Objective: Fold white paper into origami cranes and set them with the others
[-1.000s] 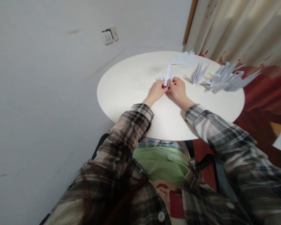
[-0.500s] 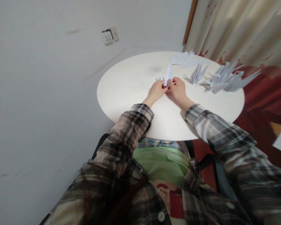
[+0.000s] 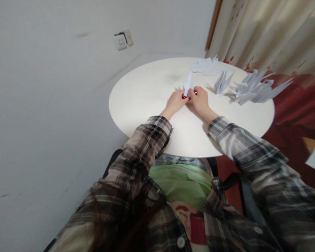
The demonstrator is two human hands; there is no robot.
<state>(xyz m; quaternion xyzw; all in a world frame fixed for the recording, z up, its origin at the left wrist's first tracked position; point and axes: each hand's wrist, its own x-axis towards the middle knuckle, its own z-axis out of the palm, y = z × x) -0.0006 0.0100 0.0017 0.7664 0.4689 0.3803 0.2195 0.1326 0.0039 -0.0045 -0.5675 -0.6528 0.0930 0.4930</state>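
Observation:
A small folded white paper piece (image 3: 188,84) stands pointed up between my two hands on the round white table (image 3: 147,98). My left hand (image 3: 176,100) pinches its lower left side with closed fingers. My right hand (image 3: 199,99) pinches its lower right side, fingers curled. The two hands touch each other at the fingertips near the middle of the table. The bottom of the paper is hidden by my fingers.
A single folded paper figure (image 3: 222,82) stands right of my hands. Several more folded figures (image 3: 254,89) lie in a heap at the right edge. Flat paper sheets (image 3: 206,66) lie at the far side. A wall with a socket (image 3: 123,39) is left, a curtain (image 3: 273,35) right.

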